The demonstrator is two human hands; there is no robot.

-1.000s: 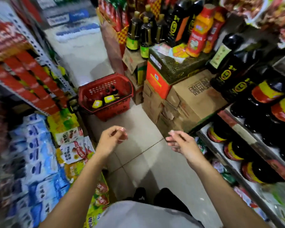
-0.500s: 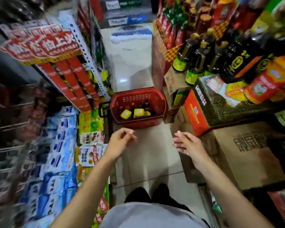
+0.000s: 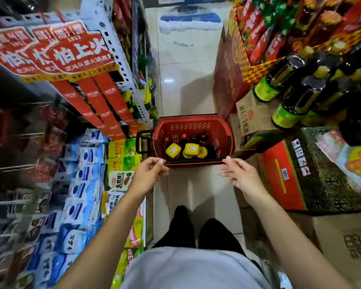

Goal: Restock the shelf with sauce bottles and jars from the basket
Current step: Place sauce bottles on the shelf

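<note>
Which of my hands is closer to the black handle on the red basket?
Left. The left hand is just below and right of the black handle, by the near-left corner of the red basket; the right hand is across at the near-right corner.

1. The aisle is bright. A white shiny spot on the floor [image 3: 168,80] shows a light up above.
2. Soft grey shadows lie on the floor just below the basket [image 3: 193,124].
3. The basket in the middle looks sharp.
4. The packets [image 3: 79,184] on the left are smeared and blurry.
5. The bottles [image 3: 300,97] on the right look dark and a bit fuzzy.
6. The edges bend, so the sides lean inward.
</note>
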